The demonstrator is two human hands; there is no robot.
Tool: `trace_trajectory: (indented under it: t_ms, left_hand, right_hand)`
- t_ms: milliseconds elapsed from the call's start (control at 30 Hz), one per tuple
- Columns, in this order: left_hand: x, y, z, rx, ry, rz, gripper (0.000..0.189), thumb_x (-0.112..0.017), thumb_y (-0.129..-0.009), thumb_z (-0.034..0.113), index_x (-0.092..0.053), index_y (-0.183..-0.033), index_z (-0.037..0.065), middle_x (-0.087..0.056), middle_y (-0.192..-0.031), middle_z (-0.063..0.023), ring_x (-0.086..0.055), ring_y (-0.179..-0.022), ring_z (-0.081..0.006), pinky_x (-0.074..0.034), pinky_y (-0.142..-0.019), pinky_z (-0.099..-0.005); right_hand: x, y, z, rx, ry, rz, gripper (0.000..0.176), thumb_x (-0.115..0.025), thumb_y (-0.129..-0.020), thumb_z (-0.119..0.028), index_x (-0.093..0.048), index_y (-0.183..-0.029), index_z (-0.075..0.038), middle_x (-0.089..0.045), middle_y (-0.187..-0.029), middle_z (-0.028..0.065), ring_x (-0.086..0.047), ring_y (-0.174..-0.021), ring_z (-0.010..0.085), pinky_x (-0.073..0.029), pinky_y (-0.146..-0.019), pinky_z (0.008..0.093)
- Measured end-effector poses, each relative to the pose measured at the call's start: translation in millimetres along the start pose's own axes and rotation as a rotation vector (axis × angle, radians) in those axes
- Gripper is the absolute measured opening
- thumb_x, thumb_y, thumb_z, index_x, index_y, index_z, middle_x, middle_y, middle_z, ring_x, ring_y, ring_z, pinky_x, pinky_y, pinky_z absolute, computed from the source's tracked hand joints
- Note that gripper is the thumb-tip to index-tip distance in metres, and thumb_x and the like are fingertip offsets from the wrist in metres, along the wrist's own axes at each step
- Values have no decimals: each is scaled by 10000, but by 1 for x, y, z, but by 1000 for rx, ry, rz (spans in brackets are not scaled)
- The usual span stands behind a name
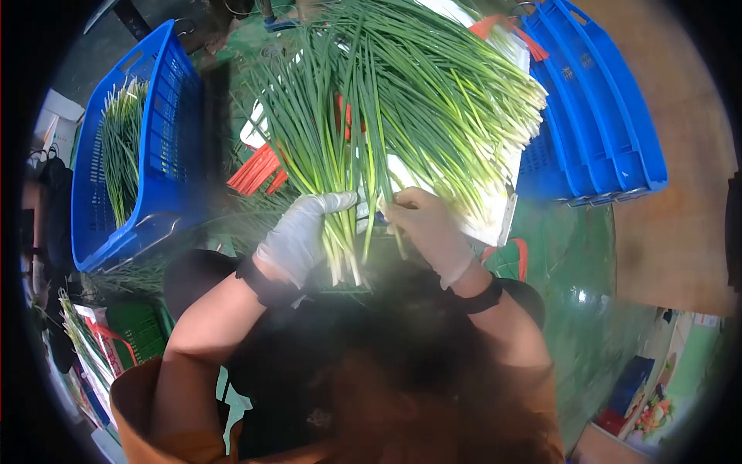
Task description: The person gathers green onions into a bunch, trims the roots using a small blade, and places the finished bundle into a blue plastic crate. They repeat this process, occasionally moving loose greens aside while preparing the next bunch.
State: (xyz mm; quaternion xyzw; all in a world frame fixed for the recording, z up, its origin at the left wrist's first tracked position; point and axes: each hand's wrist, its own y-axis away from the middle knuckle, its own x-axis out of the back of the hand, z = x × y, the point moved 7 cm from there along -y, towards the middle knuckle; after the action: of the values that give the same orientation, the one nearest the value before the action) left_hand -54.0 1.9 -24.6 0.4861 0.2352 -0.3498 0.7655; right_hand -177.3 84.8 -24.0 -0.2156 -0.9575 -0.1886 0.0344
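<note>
In a pale glove, my left hand (294,236) is closed round a bunch of scallions (338,224), their white root ends pointing down toward me and green leaves stretching away. To its right, my right hand (433,232), also gloved, pinches a few thin scallion stalks (374,174) just beside the bunch. A large heap of loose scallions (456,108) lies beyond both hands on a white surface (497,224), root ends to the right. Flat red ties (259,168) stick out near the left edge of that surface.
A blue crate (166,124) on the left holds more scallions (122,155). Several blue crates (603,116) stand nested at the right, beside a brown board (672,201). More scallions (83,336) lie at lower left. The floor (572,267) is green and looks wet.
</note>
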Motion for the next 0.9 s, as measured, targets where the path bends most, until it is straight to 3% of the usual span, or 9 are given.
trace_trajectory:
  t_ms: [133,200,300,533,633,733,800,900]
  left_hand:
    - [-12,7,6,-87,-70,-47,264,-608,-852,30,-588,-1111,-17,-658,-951,-89,-657,-827,-186,-554,-756,-309]
    - [-1,-3,2,-126,-179,3,290,-608,-844,17,-585,-1131,-21,-660,-983,-95,-660,-818,-187,-556,-739,-296]
    - [5,-6,5,-180,-237,28,298,-602,-838,1,-588,-1136,-14,-664,-994,-101,-663,-807,-186,-561,-722,-302]
    - [11,-7,4,-174,-176,102,274,-616,-843,14,-601,-1117,9,-666,-932,-65,-655,-764,-160,-557,-661,-288]
    - [10,-7,3,-139,-200,65,268,-635,-845,38,-608,-1111,23,-662,-917,-46,-643,-755,-139,-541,-653,-263]
    - [-2,5,6,-67,-294,36,271,-644,-845,48,-608,-1113,27,-658,-903,-33,-634,-762,-124,-525,-679,-241]
    - [-1,1,7,-136,-287,53,260,-649,-837,43,-618,-1094,20,-661,-896,-34,-629,-751,-119,-515,-686,-232]
    - [-13,11,28,-237,-174,46,241,-647,-826,21,-637,-1065,-1,-674,-910,-54,-639,-775,-129,-511,-678,-231]
  right_hand:
    - [-1,4,-5,1,144,-59,254,-639,-860,-184,-631,-957,51,-654,-825,53,-561,-719,97,-465,-675,257]
    - [-11,7,-1,-74,-78,-185,248,-628,-871,-200,-640,-978,23,-653,-846,24,-575,-733,82,-458,-673,243]
    - [-15,12,-6,-126,-226,-198,257,-621,-878,-208,-641,-1012,10,-647,-862,13,-594,-742,75,-451,-659,229]
    - [-7,10,4,-208,-278,-128,343,-643,-860,-186,-581,-1110,40,-625,-875,38,-606,-757,109,-452,-658,234]
    - [-11,12,-2,-176,-289,-164,323,-667,-847,-179,-570,-1068,35,-604,-853,33,-597,-758,115,-447,-666,229]
    - [-21,16,-10,-66,-48,-182,240,-675,-848,-179,-576,-955,11,-584,-792,23,-567,-734,100,-439,-653,232]
    - [-18,16,-15,-8,68,-96,208,-660,-870,-193,-563,-864,-9,-574,-751,17,-533,-715,87,-433,-638,247]
    - [-19,20,-15,-14,-126,-61,214,-642,-895,-205,-569,-823,-18,-577,-734,12,-502,-674,66,-417,-607,235]
